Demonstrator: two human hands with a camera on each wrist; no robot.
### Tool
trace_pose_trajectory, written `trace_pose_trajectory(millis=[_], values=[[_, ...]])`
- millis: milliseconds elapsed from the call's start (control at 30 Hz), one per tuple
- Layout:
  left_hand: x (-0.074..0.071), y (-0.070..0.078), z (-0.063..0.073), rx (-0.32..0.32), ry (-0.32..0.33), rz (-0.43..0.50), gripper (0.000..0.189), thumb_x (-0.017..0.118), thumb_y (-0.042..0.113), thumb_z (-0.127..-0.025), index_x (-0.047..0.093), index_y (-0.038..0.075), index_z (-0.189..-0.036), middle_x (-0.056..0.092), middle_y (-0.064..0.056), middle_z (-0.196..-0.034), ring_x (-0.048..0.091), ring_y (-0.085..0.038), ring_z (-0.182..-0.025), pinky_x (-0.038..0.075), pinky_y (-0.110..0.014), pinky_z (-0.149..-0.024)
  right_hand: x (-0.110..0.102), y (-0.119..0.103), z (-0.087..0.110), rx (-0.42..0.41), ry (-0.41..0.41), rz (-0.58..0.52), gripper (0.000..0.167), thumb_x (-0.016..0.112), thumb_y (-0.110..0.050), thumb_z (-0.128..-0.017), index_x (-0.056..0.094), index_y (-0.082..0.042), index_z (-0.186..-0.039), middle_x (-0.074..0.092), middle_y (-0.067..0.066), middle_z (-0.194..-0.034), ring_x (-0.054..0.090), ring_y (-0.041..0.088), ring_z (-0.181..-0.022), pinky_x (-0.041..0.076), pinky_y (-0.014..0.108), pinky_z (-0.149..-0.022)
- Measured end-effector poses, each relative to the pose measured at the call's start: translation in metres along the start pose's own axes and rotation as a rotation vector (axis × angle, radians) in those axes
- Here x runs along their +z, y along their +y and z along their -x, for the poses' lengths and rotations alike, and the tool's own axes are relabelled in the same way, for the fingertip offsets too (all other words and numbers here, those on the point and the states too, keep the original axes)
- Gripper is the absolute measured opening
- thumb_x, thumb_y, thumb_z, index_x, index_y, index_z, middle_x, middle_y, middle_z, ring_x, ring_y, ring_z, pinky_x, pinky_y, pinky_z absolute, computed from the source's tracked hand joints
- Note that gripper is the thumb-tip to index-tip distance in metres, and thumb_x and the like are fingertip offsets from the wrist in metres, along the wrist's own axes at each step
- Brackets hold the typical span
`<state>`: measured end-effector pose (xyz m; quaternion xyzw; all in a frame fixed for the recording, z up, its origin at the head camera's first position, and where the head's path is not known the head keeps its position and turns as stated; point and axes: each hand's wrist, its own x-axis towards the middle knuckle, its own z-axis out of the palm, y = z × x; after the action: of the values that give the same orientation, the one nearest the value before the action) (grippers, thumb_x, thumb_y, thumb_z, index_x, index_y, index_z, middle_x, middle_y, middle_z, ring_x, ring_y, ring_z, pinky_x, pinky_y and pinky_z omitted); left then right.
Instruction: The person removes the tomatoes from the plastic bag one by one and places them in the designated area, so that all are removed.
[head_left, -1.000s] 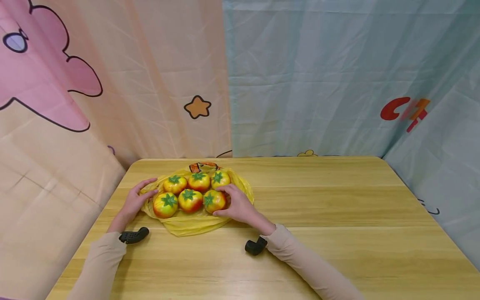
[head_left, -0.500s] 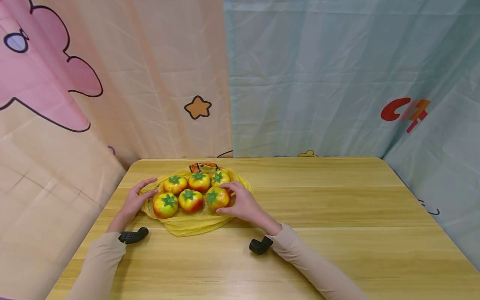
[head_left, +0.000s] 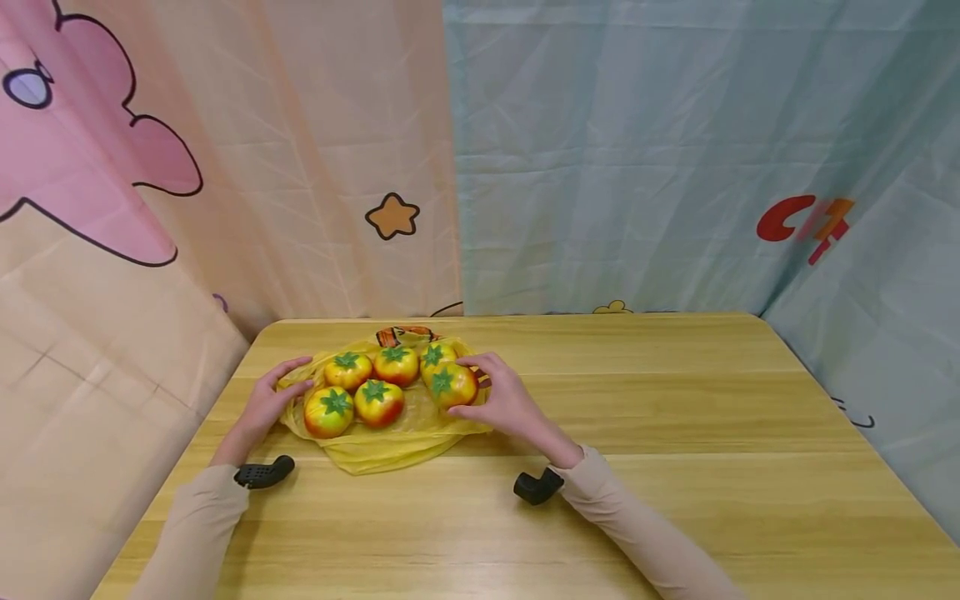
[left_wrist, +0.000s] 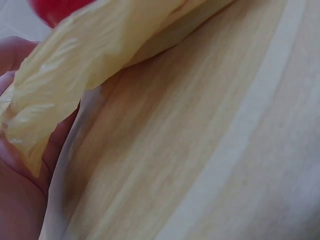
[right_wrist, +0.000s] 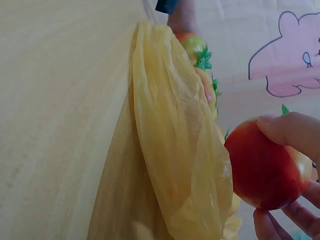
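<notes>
A yellow plastic bag lies spread out on the table's left half, with several yellow-red tomatoes with green star-shaped tops, such as the front-left tomato, sitting on it in two rows. My right hand grips one tomato from its right side, thumb in front and fingers behind. In the head view this tomato overlaps the back-right tomato. At the bag's left rim, my left hand holds the edge; in the left wrist view the thin film runs between thumb and fingers.
The wooden table extends far to the right. Printed curtains hang behind it and along both sides. A dark device sits on the left wrist and another device on the right wrist.
My right hand has drawn the front-right tomato up and to the right, leaving a gap beside the front-middle one. The left hand stays at the bag's rim.
</notes>
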<state>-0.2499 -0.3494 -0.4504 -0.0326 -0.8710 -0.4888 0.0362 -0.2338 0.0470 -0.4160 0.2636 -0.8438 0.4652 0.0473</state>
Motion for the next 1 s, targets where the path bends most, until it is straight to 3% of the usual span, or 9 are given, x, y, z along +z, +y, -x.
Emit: trace_pose_trajectory(millis=[133,200,267,367,467,633,867,1000], values=[[0.0,0.0,0.001,0.022,0.01,-0.008,0.054,0.056,0.028,-0.097,0.042,-0.003,-0.14,0.035,-0.027,-0.146,0.035,-0.029,-0.126,0.035,-0.002,-0.082,-0.008,0.002,0.001,-0.005,0.027,0.01,0.064,0.087,-0.021,-0.069,0.059,-0.008,-0.125,0.056,0.009,-0.117,0.06,0.023,-0.101,0.055,0.033,-0.085],[0.0,-0.001,0.001,0.032,0.018,-0.013,0.053,0.057,0.028,-0.097,0.044,-0.002,-0.139,0.038,-0.025,-0.145,0.037,-0.023,-0.125,0.035,-0.002,-0.083,-0.012,0.004,0.001,-0.009,0.042,0.018,0.064,0.087,-0.021,-0.068,0.059,-0.008,-0.125,0.057,0.01,-0.117,0.061,0.023,-0.101,0.055,0.035,-0.085],[0.0,-0.001,0.002,0.04,0.023,-0.011,0.052,0.057,0.027,-0.097,0.046,0.0,-0.139,0.042,-0.017,-0.143,0.039,-0.012,-0.119,0.036,-0.003,-0.082,-0.015,0.006,0.002,-0.012,0.057,0.024,0.064,0.087,-0.02,-0.068,0.059,-0.007,-0.125,0.057,0.01,-0.118,0.061,0.024,-0.1,0.055,0.036,-0.085],[0.0,-0.002,0.002,0.045,0.028,0.007,0.051,0.059,0.026,-0.096,0.047,0.0,-0.138,0.049,0.003,-0.133,0.043,0.001,-0.103,0.04,-0.006,-0.078,-0.021,0.009,0.003,-0.015,0.076,0.019,0.064,0.087,-0.019,-0.069,0.059,-0.007,-0.125,0.058,0.011,-0.119,0.061,0.024,-0.101,0.055,0.037,-0.084],[0.0,-0.002,0.002,0.045,0.027,0.021,0.05,0.059,0.026,-0.096,0.047,0.001,-0.138,0.046,0.011,-0.128,0.041,0.004,-0.096,0.04,-0.007,-0.076,-0.027,0.011,0.003,-0.003,0.085,0.005,0.063,0.087,-0.019,-0.069,0.059,-0.008,-0.125,0.058,0.011,-0.12,0.061,0.025,-0.101,0.054,0.039,-0.086],[0.0,-0.001,0.002,0.04,0.027,0.011,0.049,0.058,0.027,-0.096,0.048,0.004,-0.138,0.046,-0.007,-0.137,0.037,0.003,-0.106,0.037,-0.005,-0.08,-0.037,0.015,0.004,-0.001,0.108,-0.021,0.063,0.087,-0.018,-0.069,0.059,-0.006,-0.124,0.058,0.014,-0.119,0.061,0.03,-0.101,0.053,0.046,-0.087],[0.0,0.002,0.003,0.034,0.018,0.009,0.049,0.058,0.027,-0.096,0.047,0.004,-0.139,0.042,-0.014,-0.143,0.035,-0.014,-0.121,0.033,-0.003,-0.084,-0.05,0.025,0.007,0.026,0.142,-0.023,0.061,0.086,-0.018,-0.07,0.059,-0.006,-0.124,0.057,0.014,-0.119,0.059,0.033,-0.103,0.051,0.05,-0.088],[0.0,0.002,0.003,0.029,0.015,-0.003,0.052,0.057,0.028,-0.097,0.044,-0.002,-0.138,0.037,-0.023,-0.143,0.034,-0.006,-0.117,0.031,-0.002,-0.084,-0.056,0.031,0.008,0.054,0.152,-0.018,0.061,0.085,-0.018,-0.071,0.058,-0.007,-0.125,0.057,0.014,-0.121,0.059,0.031,-0.103,0.051,0.049,-0.089]])
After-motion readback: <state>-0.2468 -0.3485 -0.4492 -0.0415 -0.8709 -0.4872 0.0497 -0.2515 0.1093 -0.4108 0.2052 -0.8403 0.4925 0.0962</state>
